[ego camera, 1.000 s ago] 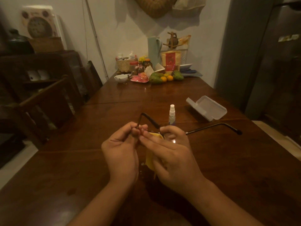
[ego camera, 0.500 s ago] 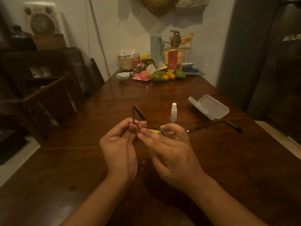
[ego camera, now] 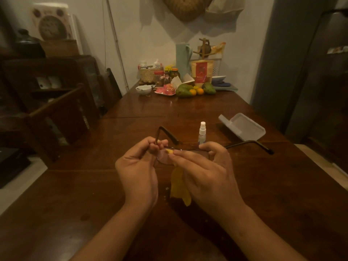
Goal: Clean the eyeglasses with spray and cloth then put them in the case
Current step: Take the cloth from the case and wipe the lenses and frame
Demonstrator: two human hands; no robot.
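Two hands work above the near tabletop (ego camera: pixel 282 185). We see the left hand (ego camera: pixel 138 172) pinching the eyeglasses (ego camera: pixel 167 159) at the hinge, and the right hand (ego camera: pixel 205 172) pinching the yellow cloth (ego camera: pixel 178 187) onto a lens. Versus half a second ago, the cloth's tail hangs in view under the right hand, and the left temple, upright then, now leans right. The spray bottle (ego camera: pixel 202 132) stands upright just behind the hands, with the open case (ego camera: pixel 244 127) beyond on the right. The right temple points toward the tabletop's right edge. Fruit and jars (ego camera: pixel 186 90) crowd the far end and a chair (ego camera: pixel 62 113) stands at the left. Bare wood shows past the bottle.
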